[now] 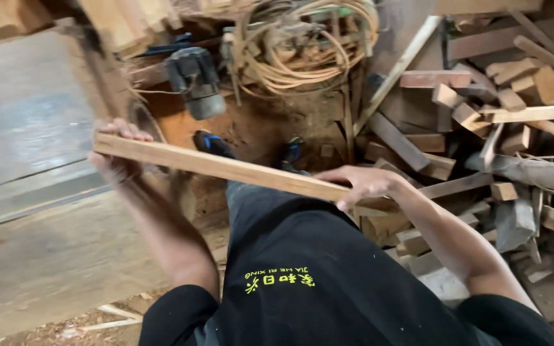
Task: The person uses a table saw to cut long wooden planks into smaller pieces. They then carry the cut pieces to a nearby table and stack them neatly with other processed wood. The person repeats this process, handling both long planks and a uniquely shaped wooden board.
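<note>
I hold a long, flat wooden slat (pixel 226 168) across my body, tilted down to the right. My left hand (pixel 118 154) grips its left end, fingers curled over the top edge. At the slat's right end my right hand (pixel 365 184) clasps the wood from above. The slat hangs above my dark trousers and blue-and-black shoes (pixel 211 143). My black shirt fills the bottom of the view.
A grey wooden bench top (pixel 27 192) lies to the left. An electric motor (pixel 195 80) sits ahead, with a coil of tan cord (pixel 302 57) behind it. A pile of wood offcuts (pixel 495 128) covers the right side. Sawdust covers the floor.
</note>
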